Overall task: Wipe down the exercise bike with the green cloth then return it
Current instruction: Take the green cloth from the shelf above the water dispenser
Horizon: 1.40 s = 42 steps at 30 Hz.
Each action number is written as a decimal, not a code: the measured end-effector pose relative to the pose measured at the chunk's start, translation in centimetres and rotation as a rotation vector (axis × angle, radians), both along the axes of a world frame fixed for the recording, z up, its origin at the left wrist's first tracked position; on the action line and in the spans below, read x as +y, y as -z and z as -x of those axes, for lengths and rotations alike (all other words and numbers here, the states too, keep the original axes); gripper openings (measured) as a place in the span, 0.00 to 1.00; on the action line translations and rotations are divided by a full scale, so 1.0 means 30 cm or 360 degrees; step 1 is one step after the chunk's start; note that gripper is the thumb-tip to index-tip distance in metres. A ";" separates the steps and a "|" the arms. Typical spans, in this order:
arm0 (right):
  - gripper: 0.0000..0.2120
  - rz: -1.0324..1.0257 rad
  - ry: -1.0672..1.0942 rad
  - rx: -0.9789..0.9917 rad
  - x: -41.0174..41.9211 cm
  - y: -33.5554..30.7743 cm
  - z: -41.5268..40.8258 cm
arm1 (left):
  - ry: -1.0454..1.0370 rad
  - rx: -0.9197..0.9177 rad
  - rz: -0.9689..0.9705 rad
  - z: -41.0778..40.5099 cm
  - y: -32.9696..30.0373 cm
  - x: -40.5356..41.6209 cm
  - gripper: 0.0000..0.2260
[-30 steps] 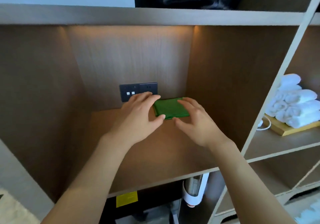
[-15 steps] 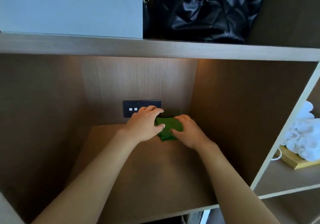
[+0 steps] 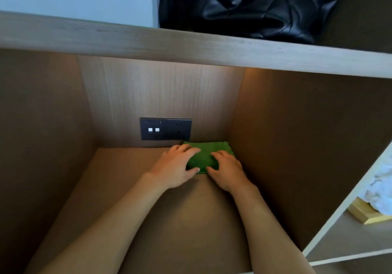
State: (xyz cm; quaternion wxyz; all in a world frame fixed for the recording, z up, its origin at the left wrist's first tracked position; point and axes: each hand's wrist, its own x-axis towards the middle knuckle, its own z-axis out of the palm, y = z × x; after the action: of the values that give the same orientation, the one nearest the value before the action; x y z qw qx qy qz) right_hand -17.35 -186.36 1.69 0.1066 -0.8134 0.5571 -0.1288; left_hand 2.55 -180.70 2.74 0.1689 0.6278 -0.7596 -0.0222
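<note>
Green cloth (image 3: pixel 203 155) lies flat in shelf (image 3: pixel 148 210) back-right corner, long axis left-right; left hand (image 3: pixel 177 167) and right hand (image 3: pixel 226 168) press it, fingers spread, equally near.

Readable text: none is showing anywhere in the head view.
Socket plate (image 3: pixel 165 131): it is carrying two small white squares on its dark face, with no letters or numbers legible on them.
Black bag (image 3: pixel 252 4): no brand mark is showing.
Shelf edge (image 3: pixel 191 48): it is showing bare wood, with no label.
</note>
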 end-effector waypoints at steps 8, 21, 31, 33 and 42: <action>0.28 -0.0005 -0.0020 0.0050 -0.011 0.008 0.000 | 0.0017 0.0001 -0.0046 -0.007 0.008 -0.004 0.26; 0.27 -0.0049 -0.0032 0.0016 0.076 -0.010 0.006 | 0.0084 0.0108 -0.0056 -0.030 0.004 0.045 0.27; 0.27 -0.0031 0.0023 0.0005 0.208 0.010 0.042 | 0.0158 0.0148 -0.0177 -0.019 -0.007 0.058 0.22; 0.27 -0.0022 0.0015 0.0013 0.224 0.008 0.047 | 0.0158 0.0107 -0.0202 -0.011 -0.022 0.067 0.21; 0.26 -0.0017 -0.0132 -0.0052 0.335 0.011 0.096 | 0.0073 0.0189 -0.0213 0.039 -0.008 0.274 0.22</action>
State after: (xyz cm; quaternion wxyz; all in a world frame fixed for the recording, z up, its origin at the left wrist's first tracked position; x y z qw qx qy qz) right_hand -20.24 -176.31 1.35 0.1253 -0.8331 0.5217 -0.1345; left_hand 1.39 -172.49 2.99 0.1707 0.6177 -0.7592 -0.1139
